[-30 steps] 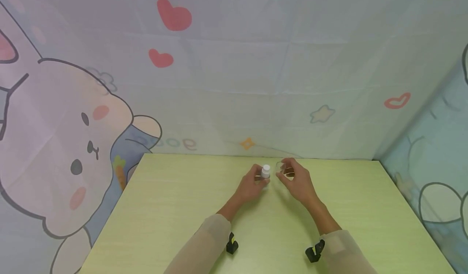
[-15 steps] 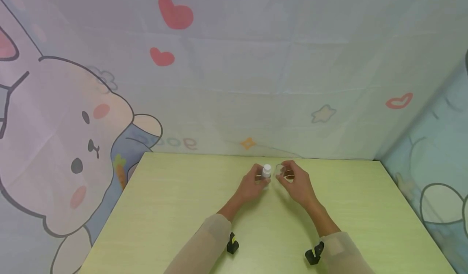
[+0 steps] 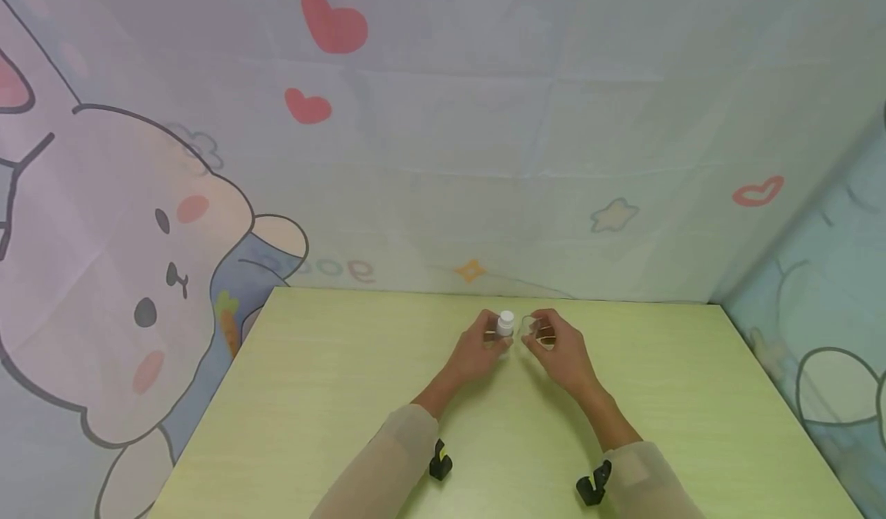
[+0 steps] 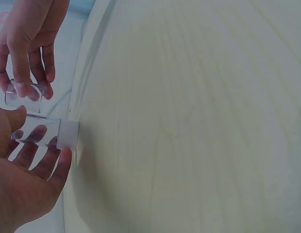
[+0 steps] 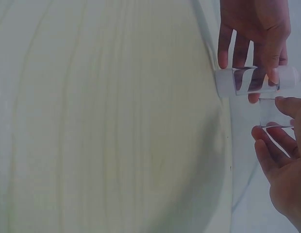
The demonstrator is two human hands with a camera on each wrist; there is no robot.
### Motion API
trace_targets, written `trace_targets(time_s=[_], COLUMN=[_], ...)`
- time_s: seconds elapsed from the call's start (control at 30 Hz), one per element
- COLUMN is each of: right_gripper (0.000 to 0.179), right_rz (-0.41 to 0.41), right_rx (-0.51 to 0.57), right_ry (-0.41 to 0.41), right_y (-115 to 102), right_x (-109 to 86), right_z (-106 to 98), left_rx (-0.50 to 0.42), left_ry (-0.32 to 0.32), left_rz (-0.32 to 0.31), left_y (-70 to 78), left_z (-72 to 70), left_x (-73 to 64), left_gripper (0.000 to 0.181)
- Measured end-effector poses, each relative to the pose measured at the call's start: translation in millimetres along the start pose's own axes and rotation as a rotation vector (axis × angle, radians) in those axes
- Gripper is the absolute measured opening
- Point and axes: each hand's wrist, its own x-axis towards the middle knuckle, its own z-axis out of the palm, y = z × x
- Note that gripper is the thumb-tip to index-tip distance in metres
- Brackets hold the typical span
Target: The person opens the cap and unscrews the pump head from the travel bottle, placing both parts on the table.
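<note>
Gripping bottle [image 3: 506,324]: left hand [image 3: 476,352]. Pinching clear cup [image 5: 273,114] just right: right hand [image 3: 566,354]. Light fingertip hold; clear cup might slip if knocked.

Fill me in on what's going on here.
A person's left hand grips a small, clear, cylindrical bottle with white ends, held upright over a pale yellow-green table. The right hand holds a small, clear, cup-shaped piece beside it. The two are close together but apart. Whether the bottle touches the table is hard to tell.
</note>
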Motion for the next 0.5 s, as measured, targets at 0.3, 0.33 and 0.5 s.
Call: trace_targets(time_s=[0.3, 0.33, 0.5], right_gripper=[0.039, 0.039, 0.039], right_rz=[-0.007, -0.004, 0.015], right_rx=[-0.005, -0.007, -0.022], right_ry=[-0.004, -0.005, -0.014], right_y=[8.0, 8.9, 11.2], right_x=[-3.9, -4.3, -5.8], right_z=[3.9, 4.4, 6.4], left_rx=[0.005, 0.004, -0.002], left_ry=[-0.005, -0.004, 0.000], left_rz=[-0.001, -0.003, -0.012], left_y=[-0.9, -0.6, 2.1], left_z=[-0.1, -0.1, -0.2], left_x=[-0.2, -0.4, -1.2], left_gripper=[0.029, 0.029, 0.027])
